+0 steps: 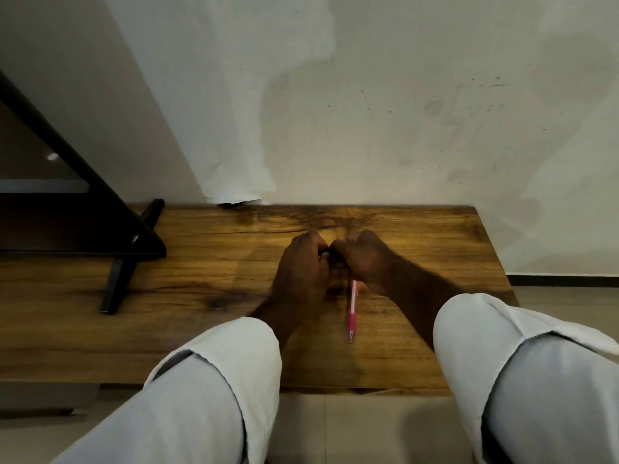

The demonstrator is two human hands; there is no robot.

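My left hand point(303, 266) and my right hand point(363, 257) meet above the middle of a wooden tabletop point(207, 329), fingers curled. Between them they grip a small dark object point(326, 255), mostly hidden by the fingers, so I cannot tell what it is. A pink pen point(352, 313) lies on the wood just below the hands, its tip pointing towards me and its upper end hidden under my right hand. Both forearms come out of rolled-up white sleeves.
A black screen on a slanted black stand point(115, 283) occupies the table's left side. A stained white wall point(368, 112) rises right behind the table. The table's right edge ends near a tiled floor point(335, 430), which also shows in front.
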